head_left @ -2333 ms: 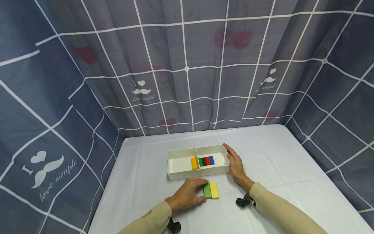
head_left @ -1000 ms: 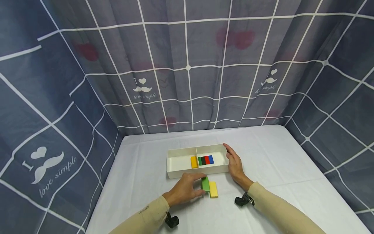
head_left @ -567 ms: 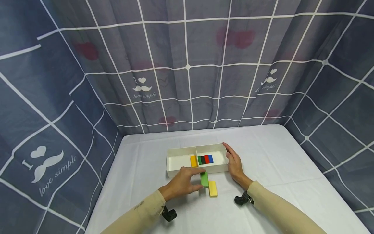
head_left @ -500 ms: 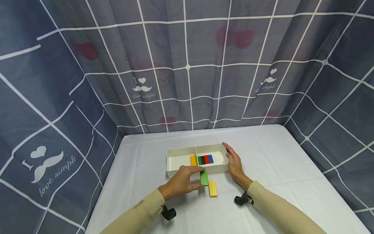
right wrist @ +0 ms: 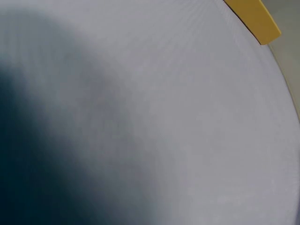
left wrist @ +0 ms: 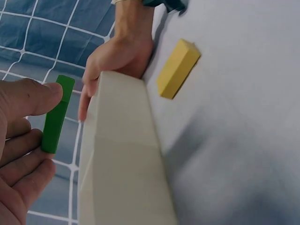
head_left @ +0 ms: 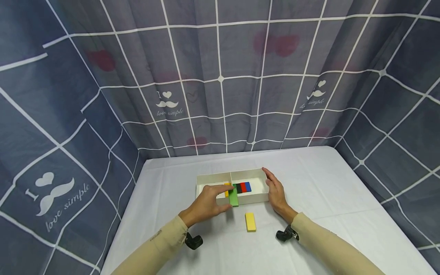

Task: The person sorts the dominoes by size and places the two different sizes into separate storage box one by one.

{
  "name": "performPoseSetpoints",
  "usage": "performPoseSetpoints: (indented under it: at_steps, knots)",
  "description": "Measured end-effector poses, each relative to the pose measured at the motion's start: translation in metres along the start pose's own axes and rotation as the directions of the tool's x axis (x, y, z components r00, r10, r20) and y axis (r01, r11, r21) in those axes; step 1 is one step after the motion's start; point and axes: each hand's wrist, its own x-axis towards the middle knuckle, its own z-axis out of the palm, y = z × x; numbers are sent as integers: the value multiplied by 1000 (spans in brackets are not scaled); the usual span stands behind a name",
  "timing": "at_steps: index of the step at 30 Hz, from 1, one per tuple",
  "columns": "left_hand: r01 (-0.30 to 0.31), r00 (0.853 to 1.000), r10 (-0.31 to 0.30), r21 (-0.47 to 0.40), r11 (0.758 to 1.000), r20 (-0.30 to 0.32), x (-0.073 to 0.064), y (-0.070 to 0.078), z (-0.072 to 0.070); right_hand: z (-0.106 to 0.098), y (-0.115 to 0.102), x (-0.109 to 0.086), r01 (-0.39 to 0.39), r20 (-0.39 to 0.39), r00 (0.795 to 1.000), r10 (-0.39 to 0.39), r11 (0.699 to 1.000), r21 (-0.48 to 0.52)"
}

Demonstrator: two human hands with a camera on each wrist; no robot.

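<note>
My left hand (head_left: 206, 202) pinches a green block (head_left: 233, 196) between thumb and fingers, raised over the front wall of a white two-compartment box (head_left: 256, 197). In the left wrist view the thumb presses one end of that green block (left wrist: 57, 117), with fingertips under the other. My right hand (head_left: 279, 198) rests against the box's right end, its fingers stretched along the wall. A yellow block (head_left: 250, 222) lies on the cloth in front of the box. Inside, an orange-yellow block (head_left: 226, 190) sits left of the divider, partly hidden by my left fingers.
Right of the divider, black (head_left: 238, 188), red (head_left: 243, 187) and blue (head_left: 248, 186) blocks lie in a row. White cloth (head_left: 309, 179) covers the table. A checked curtain (head_left: 240, 95) hangs behind and at both sides.
My left hand has lifted the green block away from beside the yellow one and carried it forward and left to the box. My right hand has stayed at the box's end.
</note>
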Motion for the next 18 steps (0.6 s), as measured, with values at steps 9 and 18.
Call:
performPoseSetpoints:
  at_steps: [9,18]
  knots:
    - [40,998,-40,2,999,-41,4,-5,-12,0,1,1,5,-9,1000,-5,1000,2]
    - [76,996,-76,6,997,-47,9,-15,-19,0,0,1,7,-8,1000,-7,1000,10]
